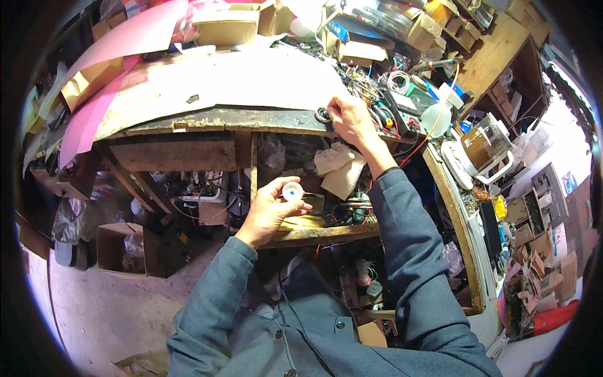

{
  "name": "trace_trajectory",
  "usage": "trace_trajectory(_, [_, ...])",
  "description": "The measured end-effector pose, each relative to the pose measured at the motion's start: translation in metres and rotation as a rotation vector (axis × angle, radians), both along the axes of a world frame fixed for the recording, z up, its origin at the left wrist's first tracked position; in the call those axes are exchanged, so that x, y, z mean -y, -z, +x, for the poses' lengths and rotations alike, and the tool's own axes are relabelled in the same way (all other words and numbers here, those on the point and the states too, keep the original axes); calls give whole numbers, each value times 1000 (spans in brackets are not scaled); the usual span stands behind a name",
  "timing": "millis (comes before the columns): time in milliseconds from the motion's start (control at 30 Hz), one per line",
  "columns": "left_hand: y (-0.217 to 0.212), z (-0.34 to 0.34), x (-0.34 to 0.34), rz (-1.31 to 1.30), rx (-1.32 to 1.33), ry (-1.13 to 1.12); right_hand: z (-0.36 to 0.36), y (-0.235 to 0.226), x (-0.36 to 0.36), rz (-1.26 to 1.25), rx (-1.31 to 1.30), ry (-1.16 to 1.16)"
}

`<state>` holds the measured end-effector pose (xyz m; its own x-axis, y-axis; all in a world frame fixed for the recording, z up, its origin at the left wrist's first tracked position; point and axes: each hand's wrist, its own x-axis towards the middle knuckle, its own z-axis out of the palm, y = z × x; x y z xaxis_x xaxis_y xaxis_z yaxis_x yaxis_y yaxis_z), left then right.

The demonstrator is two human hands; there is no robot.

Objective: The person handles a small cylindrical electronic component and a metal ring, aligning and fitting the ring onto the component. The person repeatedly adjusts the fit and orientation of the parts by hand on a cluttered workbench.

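My left hand [269, 210] is raised in front of the bench's lower shelf and holds a small white round spool [293, 191] with a blue centre between thumb and fingers. Up at the front edge of the worn workbench top [207, 116], my right hand [349, 119] pinches a small dark ring-shaped part [322, 115] against the wood. Both arms wear grey-blue sleeves.
Tangled wires, pliers and tools [383, 100] crowd the bench right of my right hand. A clear plastic bottle [436, 117] and a glass coffee pot [483, 143] stand further right. Cardboard boxes [229, 25] line the back; pink sheets [100, 94] lie left. An open box [122, 248] sits on the floor.
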<state>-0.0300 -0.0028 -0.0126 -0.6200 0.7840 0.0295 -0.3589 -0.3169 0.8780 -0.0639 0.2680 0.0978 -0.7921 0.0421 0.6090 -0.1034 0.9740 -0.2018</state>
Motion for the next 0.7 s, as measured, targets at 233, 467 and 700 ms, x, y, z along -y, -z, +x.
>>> trace_trajectory(233, [0,0,1,-3,-4,-1,-1,1,1,3,-14,-6])
trace_trajectory(467, [-1,0,1,3,2,6,1,-2,2,-36,35,2])
trace_trajectory(700, [-1,0,1,11,-9,17,2,-2,-1,-33,46,-17])
